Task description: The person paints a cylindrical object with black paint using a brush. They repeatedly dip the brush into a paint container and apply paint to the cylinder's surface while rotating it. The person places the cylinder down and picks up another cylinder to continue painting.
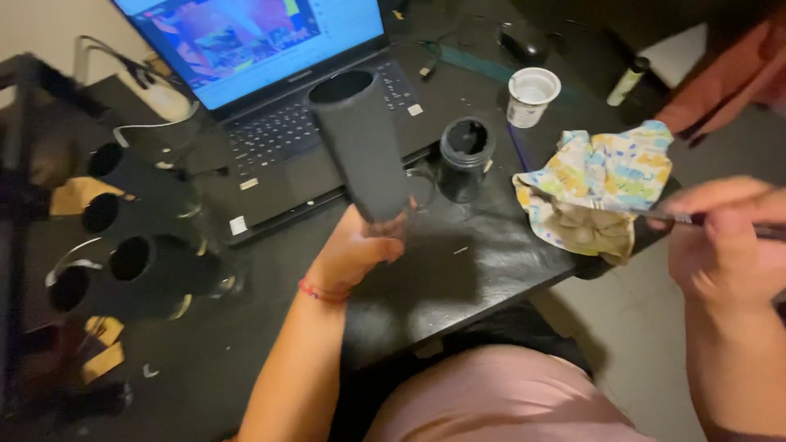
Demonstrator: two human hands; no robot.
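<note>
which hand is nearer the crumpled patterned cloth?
Right. The right hand, gripping a thin brush, sits just right of the cloth. The left hand holds the black tube, well off to the cloth's left.

Left hand (354, 250) clenched and raised; right hand (725, 245) pinched, held apart.

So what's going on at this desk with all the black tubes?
A person sits at a dark table. Their left hand holds a black tube upright by its lower end, open top showing. Their right hand grips a thin brush, off to the side near a crumpled patterned cloth. A small black jar stands open beside an open laptop, and more black tubes lie stacked at the left.
</note>
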